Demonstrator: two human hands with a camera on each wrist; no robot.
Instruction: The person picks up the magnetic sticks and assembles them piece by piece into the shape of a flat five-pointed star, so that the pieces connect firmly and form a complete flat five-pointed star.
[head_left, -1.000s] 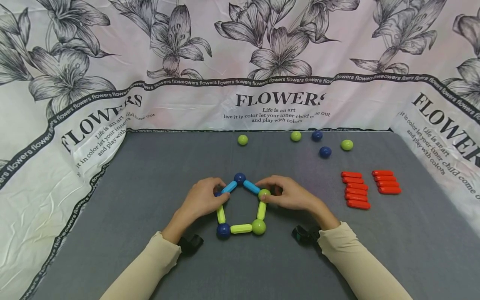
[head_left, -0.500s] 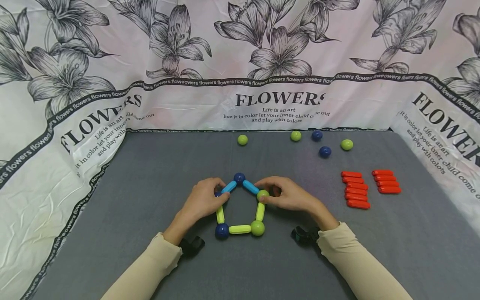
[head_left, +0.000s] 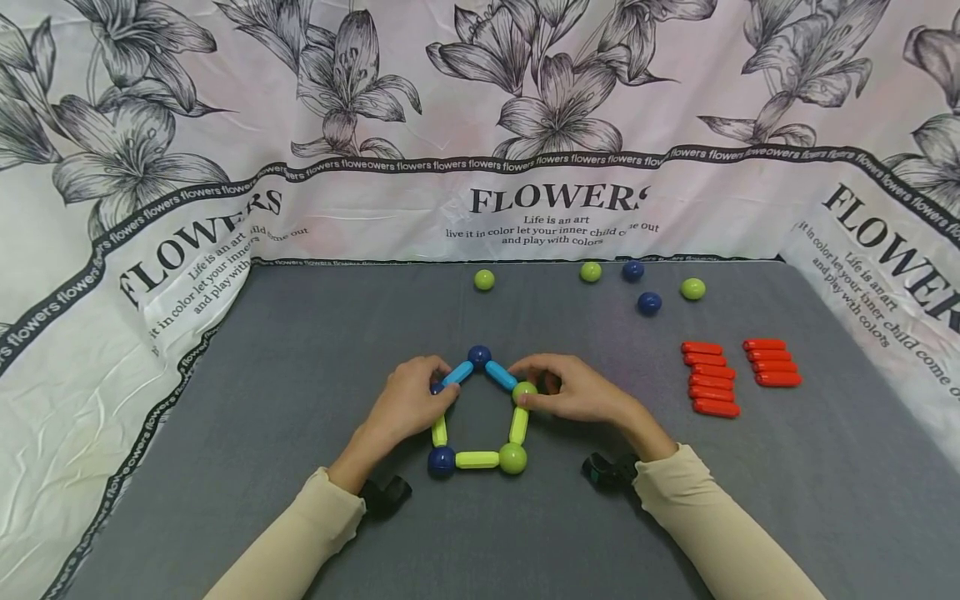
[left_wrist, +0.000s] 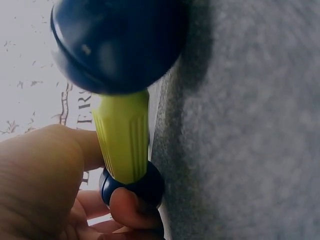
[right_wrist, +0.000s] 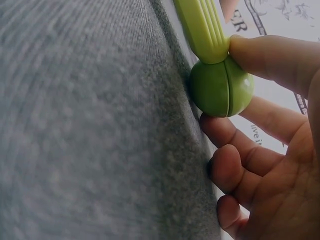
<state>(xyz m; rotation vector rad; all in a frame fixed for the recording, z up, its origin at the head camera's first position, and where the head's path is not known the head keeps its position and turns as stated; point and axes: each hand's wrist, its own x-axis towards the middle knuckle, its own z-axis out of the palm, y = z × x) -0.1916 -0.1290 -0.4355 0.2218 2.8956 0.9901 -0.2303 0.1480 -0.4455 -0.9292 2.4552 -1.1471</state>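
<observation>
A five-sided ring of building rods and balls lies on the grey cloth. Its top is a dark blue ball point(head_left: 480, 357) with a light blue rod point(head_left: 458, 373) and a second light blue rod point(head_left: 501, 375) sloping down. My left hand point(head_left: 407, 400) pinches the left corner's dark blue ball point(left_wrist: 142, 187), mostly hidden in the head view. My right hand point(head_left: 576, 388) grips the green ball point(right_wrist: 220, 89) at the right corner between thumb and fingers. Yellow-green rods point(head_left: 477, 460) join these to a lower dark blue ball point(head_left: 441, 462) and a lower green ball point(head_left: 513, 458).
Several red rods point(head_left: 712, 383) lie in two columns on the right. Toward the back edge are loose green balls point(head_left: 693, 289) and two dark blue balls point(head_left: 649, 303). A flower-printed sheet point(head_left: 360, 212) rises behind and beside the grey cloth point(head_left: 337, 317).
The ring's lower side and right corner have shifted slightly left. Both hands keep their hold on the same two balls; the loose pieces have not moved.
</observation>
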